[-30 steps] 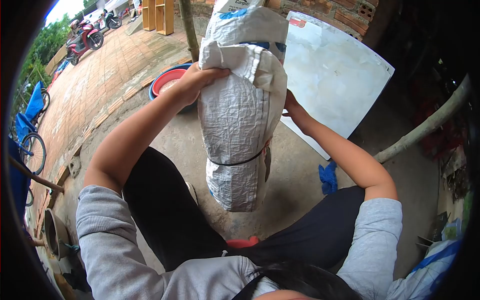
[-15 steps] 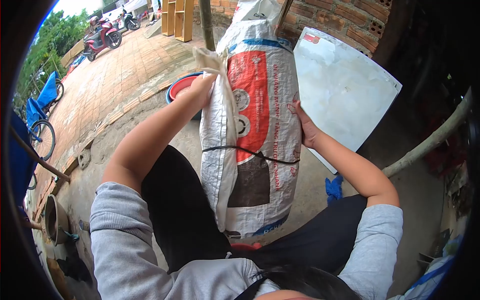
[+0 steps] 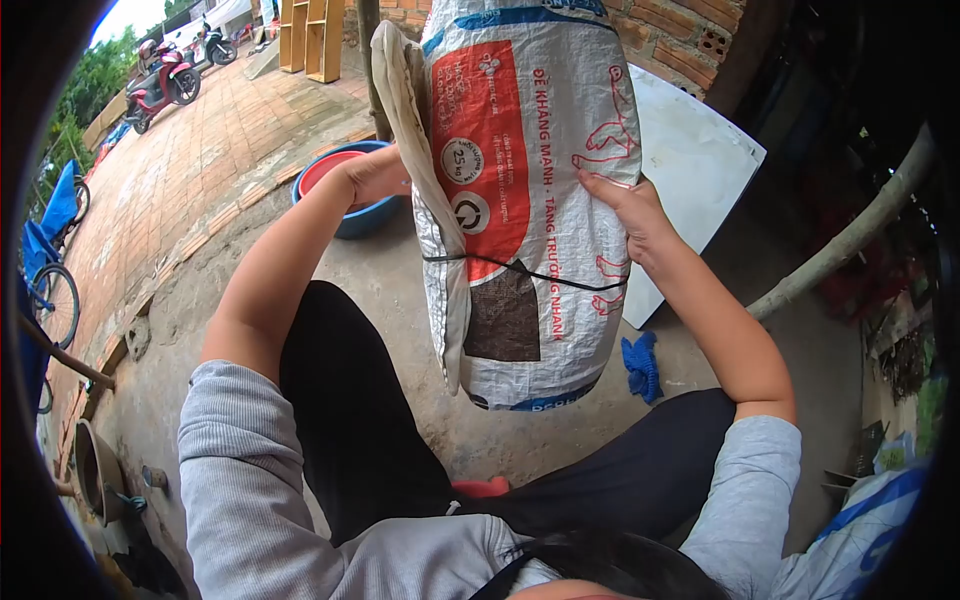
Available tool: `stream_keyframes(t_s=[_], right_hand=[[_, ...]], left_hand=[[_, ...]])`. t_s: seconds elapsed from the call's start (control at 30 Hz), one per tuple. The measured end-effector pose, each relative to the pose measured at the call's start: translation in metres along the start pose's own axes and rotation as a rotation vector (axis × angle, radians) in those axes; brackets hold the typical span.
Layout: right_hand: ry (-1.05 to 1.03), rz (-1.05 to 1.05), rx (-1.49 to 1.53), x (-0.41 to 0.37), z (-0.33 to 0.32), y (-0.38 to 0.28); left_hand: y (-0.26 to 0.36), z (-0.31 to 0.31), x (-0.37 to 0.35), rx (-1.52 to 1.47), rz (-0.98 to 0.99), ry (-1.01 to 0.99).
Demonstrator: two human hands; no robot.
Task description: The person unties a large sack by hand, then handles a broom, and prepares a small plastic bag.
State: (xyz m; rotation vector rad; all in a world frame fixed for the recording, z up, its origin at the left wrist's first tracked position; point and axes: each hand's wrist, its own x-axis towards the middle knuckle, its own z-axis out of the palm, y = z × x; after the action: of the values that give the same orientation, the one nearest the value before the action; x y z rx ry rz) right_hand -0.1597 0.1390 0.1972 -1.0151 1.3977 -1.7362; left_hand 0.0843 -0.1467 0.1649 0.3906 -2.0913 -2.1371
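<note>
A long white woven feed sack (image 3: pixel 590 110) with a red panel and printed lettering stands in front of me between my knees. A thin black cord (image 3: pixel 570 283) goes round its lower part. A pale folded flap (image 3: pixel 405 95) runs down its left side. My left hand (image 3: pixel 378 176) is at that side, its fingers hidden behind the flap. On the right edge, my right hand (image 3: pixel 640 218) grips the sack, thumb on the printed front and fingers out of sight behind it.
Blue and red basins (image 3: pixel 365 218) sit beyond my left hand. A white board (image 3: pixel 700 170) leans behind the sack, near a brick wall (image 3: pixel 670 45). A blue glove-like cloth (image 3: pixel 640 367) lies on the floor, and a wooden pole (image 3: pixel 850 235) slants at right.
The sack has moved forward and its lower end is farther from me. My right thumb now lies across its front. My left hand's fingers have passed out of sight behind the flap.
</note>
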Motion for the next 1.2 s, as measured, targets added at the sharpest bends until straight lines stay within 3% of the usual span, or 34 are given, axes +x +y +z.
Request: stream_keyframes(t_s=[0.03,0.1,0.23,0.27,0.43,0.47,0.5,0.57,0.6,0.63,0.7,0.73,0.83,0.87,0.93,0.97,1.03,1.07,1.1,1.17,1.2], right_hand=[[0.003,-0.004,-0.008,0.001,-0.001,-0.001],[0.051,-0.008,-0.015,0.002,-0.004,-0.001],[0.08,0.101,0.065,-0.004,-0.018,0.008],[0.079,0.154,0.09,-0.002,-0.023,0.012],[0.019,0.241,0.02,0.01,-0.036,0.05],[0.222,0.28,-0.057,0.011,-0.031,0.058],[0.224,0.28,-0.061,0.006,-0.027,0.059],[0.197,0.084,-0.251,-0.005,-0.027,0.061],[0.152,-0.109,-0.408,-0.005,-0.033,0.07],[0.149,-0.108,-0.405,-0.008,-0.032,0.065],[-0.138,-0.236,-0.389,-0.013,-0.034,0.05],[-0.13,-0.279,-0.529,-0.01,-0.037,0.045],[-0.105,-0.28,-0.484,-0.006,-0.037,0.032],[-0.04,-0.33,-0.527,-0.005,-0.035,0.029],[-0.045,-0.326,-0.496,-0.002,-0.035,0.026],[-0.05,-0.329,-0.471,0.0,-0.035,0.024],[-0.047,-0.329,-0.489,0.005,-0.039,0.021],[-0.047,-0.301,-0.543,0.005,-0.041,0.019],[-0.048,-0.275,-0.6,0.005,-0.039,0.014],[-0.065,-0.208,-0.569,0.002,-0.039,0.005],[-0.063,-0.074,-0.484,-0.005,-0.032,-0.005]], left_hand=[[-0.005,0.004,0.005,-0.002,0.008,-0.005],[-0.013,0.021,0.02,0.074,-0.024,-0.307],[0.005,0.083,0.011,-0.126,0.182,0.122],[0.008,0.087,0.013,-0.13,0.182,0.118],[0.012,0.084,0.012,-0.049,-0.079,0.306],[0.013,0.084,0.01,-0.018,-0.104,0.357],[0.012,0.085,0.011,-0.021,-0.102,0.355],[0.008,0.09,0.016,0.022,-0.168,0.437],[0.007,0.094,0.015,-0.004,-0.106,0.431],[-0.003,0.083,0.024,-0.002,-0.108,0.434],[-0.024,0.058,0.046,0.273,0.203,0.649],[-0.003,0.084,0.025,0.417,0.21,0.821],[0.013,0.086,0.022,0.542,0.729,0.755],[0.022,0.089,0.017,0.542,0.726,0.755],[0.031,0.091,0.006,0.524,0.677,0.502],[0.03,0.09,0.005,0.528,0.672,0.501],[0.035,0.089,0.003,0.558,0.481,0.421],[0.035,0.093,0.001,0.547,0.564,0.396],[0.033,0.093,0.002,0.504,0.507,0.386],[0.029,0.093,0.005,0.338,0.326,0.399],[0.029,0.096,0.004,0.336,0.332,0.396]])
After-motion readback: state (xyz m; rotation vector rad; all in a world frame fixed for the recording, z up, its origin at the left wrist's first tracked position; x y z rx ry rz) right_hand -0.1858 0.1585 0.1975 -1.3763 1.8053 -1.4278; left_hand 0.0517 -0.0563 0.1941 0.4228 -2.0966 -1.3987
